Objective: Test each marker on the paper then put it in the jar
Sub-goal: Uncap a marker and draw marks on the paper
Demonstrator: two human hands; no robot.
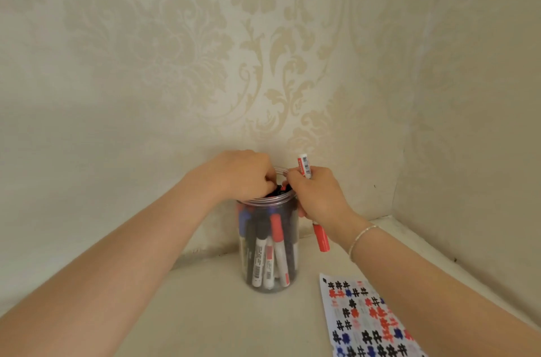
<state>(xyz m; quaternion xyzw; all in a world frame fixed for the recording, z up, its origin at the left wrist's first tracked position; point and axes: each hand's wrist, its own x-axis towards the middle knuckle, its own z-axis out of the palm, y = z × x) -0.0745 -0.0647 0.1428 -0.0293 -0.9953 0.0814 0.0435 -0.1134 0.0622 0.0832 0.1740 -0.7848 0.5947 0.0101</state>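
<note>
Item: clear jar (268,239) of markers, cream tabletop (205,312), damask wallpaper (175,64).
My right hand (317,197) grasps a red marker (320,236), barcode label unreadable; left hand (243,176) fingers curled at the rim, grasp unclear; paper (363,318) bears "#" marks.

Both arms reach forward; left hand (238,173) fingers curl downward, right hand (317,195) seemingly clenched, wrist braceleted.

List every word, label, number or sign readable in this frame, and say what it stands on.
"井"-like hash marks, hand-drawn in black, red and blue: on the paper.
Barcode and a red printed strip on the red marker held by the right hand: too small to read.
Barcodes and label print on the markers inside the jar: too blurred to read.
The left hand is at the jar's mouth.
</note>
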